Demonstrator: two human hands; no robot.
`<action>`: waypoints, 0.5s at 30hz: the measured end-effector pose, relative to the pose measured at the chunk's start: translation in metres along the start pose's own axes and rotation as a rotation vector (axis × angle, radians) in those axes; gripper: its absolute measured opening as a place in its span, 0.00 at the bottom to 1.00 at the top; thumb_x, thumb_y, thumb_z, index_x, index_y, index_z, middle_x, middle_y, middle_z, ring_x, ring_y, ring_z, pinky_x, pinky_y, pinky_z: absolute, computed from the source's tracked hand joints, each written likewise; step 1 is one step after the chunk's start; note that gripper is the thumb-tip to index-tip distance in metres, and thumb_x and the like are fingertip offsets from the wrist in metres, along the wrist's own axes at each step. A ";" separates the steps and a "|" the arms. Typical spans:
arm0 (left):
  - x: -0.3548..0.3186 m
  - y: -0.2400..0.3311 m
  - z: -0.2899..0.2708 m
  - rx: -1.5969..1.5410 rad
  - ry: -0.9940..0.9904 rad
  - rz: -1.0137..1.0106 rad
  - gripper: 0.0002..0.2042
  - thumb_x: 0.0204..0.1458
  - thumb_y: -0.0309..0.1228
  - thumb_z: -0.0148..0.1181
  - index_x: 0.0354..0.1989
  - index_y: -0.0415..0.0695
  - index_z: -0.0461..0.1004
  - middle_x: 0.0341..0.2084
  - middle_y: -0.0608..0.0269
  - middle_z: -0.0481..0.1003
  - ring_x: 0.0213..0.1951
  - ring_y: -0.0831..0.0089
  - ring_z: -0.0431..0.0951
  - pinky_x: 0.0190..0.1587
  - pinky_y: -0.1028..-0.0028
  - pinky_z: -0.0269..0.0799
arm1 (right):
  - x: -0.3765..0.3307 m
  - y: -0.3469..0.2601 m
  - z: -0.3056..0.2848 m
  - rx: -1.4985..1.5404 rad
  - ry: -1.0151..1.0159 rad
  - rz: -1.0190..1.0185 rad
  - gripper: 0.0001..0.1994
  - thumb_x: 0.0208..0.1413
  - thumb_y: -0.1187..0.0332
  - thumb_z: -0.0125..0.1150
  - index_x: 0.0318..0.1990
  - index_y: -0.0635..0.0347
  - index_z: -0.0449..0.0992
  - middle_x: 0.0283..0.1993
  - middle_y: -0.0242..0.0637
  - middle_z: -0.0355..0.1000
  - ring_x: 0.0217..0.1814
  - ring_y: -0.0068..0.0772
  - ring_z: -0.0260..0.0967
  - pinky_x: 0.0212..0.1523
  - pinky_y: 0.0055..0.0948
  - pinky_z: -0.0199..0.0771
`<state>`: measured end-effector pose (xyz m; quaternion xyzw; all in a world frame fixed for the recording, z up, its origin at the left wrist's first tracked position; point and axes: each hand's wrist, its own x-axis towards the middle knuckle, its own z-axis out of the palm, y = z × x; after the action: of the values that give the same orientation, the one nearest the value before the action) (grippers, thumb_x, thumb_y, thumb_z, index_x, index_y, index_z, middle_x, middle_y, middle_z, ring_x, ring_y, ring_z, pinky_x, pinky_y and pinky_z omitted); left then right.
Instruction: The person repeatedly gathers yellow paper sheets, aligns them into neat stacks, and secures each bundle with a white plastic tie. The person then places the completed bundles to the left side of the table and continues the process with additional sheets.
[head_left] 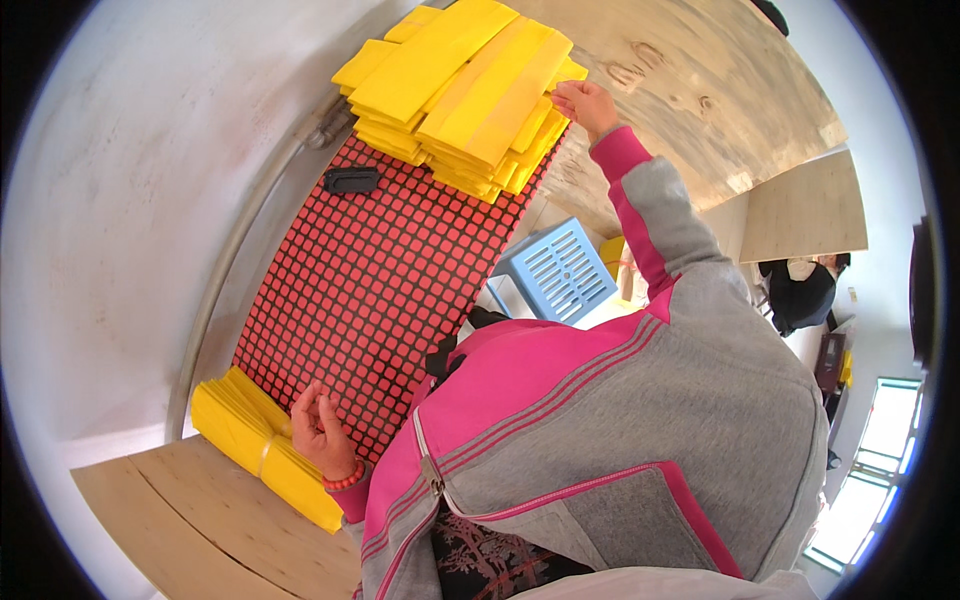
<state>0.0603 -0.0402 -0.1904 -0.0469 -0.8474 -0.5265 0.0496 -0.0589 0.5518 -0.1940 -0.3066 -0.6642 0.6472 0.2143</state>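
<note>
At the far end of the patterned board lies a large, uneven pile of flat yellow folded sheets (490, 110), perhaps paper bags. My right hand (590, 108) is at the pile's right edge, with its fingers drawn together in a pinch. Whatever is between those fingertips is too small to make out. Near me on the left, my left hand (322, 438) is raised over the board with loosely bent fingers apart and nothing visible in it. Right beside it stands a bundle of yellow folded sheets (262, 450) with a pale band around it.
A red-dotted black board (370, 290) spans the middle. On it lies a small black object (351, 180). A pipe (225, 265) runs along the wall to the left. A blue plastic stool (562, 270) stands below on the right, and a wooden panel (690, 90) lies beyond the pile.
</note>
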 end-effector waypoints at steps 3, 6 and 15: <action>0.017 0.008 0.017 -0.019 -0.043 0.016 0.11 0.60 0.22 0.52 0.50 0.34 0.71 0.44 0.58 0.74 0.37 0.76 0.76 0.39 0.79 0.74 | 0.043 0.010 -0.011 0.075 -0.043 0.217 0.12 0.57 0.65 0.61 0.43 0.63 0.74 0.37 0.35 0.76 0.38 0.25 0.76 0.34 0.19 0.75; 0.029 0.014 0.030 0.035 -0.093 0.027 0.11 0.59 0.21 0.52 0.49 0.34 0.71 0.44 0.58 0.74 0.37 0.76 0.76 0.38 0.79 0.74 | 0.064 0.011 -0.015 0.054 -0.126 0.335 0.13 0.57 0.63 0.61 0.45 0.61 0.74 0.38 0.34 0.76 0.38 0.26 0.76 0.32 0.18 0.74; 0.046 0.021 0.058 0.001 -0.009 0.093 0.08 0.56 0.21 0.56 0.44 0.37 0.75 0.35 0.61 0.78 0.30 0.78 0.77 0.30 0.81 0.72 | 0.071 -0.011 0.012 0.215 -0.191 0.528 0.15 0.55 0.65 0.64 0.48 0.55 0.71 0.47 0.31 0.74 0.47 0.26 0.73 0.47 0.25 0.74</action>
<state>0.0156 0.0221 -0.1914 -0.0887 -0.8447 -0.5231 0.0706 -0.1199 0.5921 -0.1921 -0.3818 -0.5063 0.7732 0.0066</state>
